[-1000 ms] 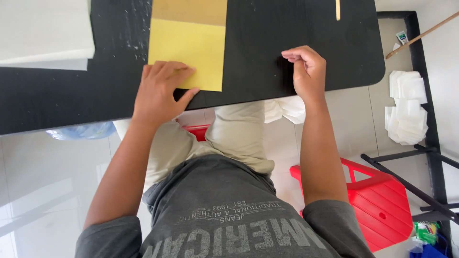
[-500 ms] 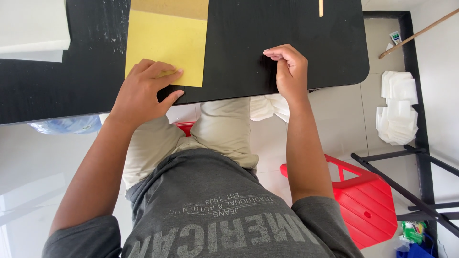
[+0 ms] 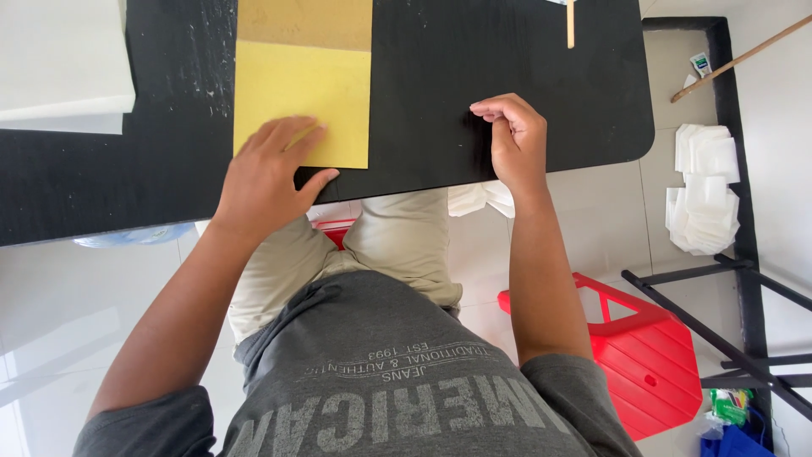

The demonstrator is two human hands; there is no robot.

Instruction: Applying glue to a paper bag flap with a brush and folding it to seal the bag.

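Observation:
A yellow sheet of paper (image 3: 315,97) lies on the black table (image 3: 440,68), its far part a darker tan. My left hand (image 3: 269,173) rests flat on the sheet's near left corner, fingers spread and pressing it down. My right hand (image 3: 514,140) sits on the bare black table to the right of the sheet, fingers curled inward; whether something small is pinched in them is hidden.
A white block (image 3: 59,59) lies on the table's far left. A thin wooden stick (image 3: 571,21) lies at the far edge. On the floor to the right are a red plastic stool (image 3: 643,347), stacked white paper pieces (image 3: 702,190) and a black metal frame (image 3: 719,330).
My view has shifted, so the table and sheet sit slightly differently in frame. Both hands stay on the table, the left on the yellow sheet, the right beside it.

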